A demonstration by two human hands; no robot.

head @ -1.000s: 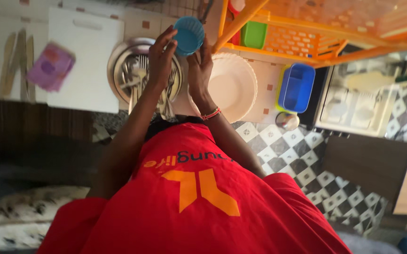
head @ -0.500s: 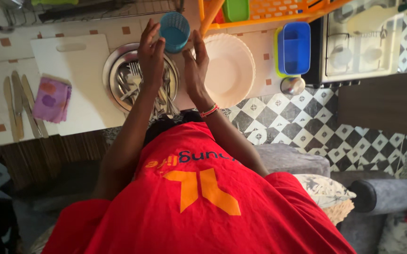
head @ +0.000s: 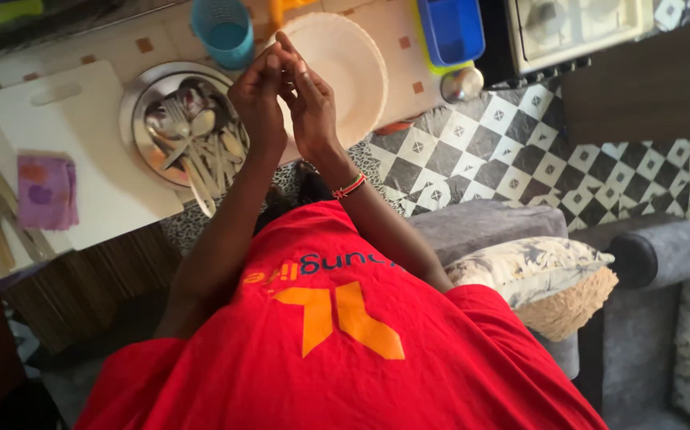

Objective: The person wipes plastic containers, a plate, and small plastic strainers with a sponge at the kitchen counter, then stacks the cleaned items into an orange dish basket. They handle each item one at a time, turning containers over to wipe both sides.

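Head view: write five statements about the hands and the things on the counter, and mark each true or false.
1. The left hand and right hand are raised with fingertips together. True.
2. The round metal bowl holds spoons and forks. True.
3. The blue ribbed plastic cup is gripped in the right hand. False: it stands on the counter, apart from both hands.
4. The purple cloth lies on the white cutting board. True.
5. The cream round plate is stacked inside the metal bowl. False: it lies beside it.
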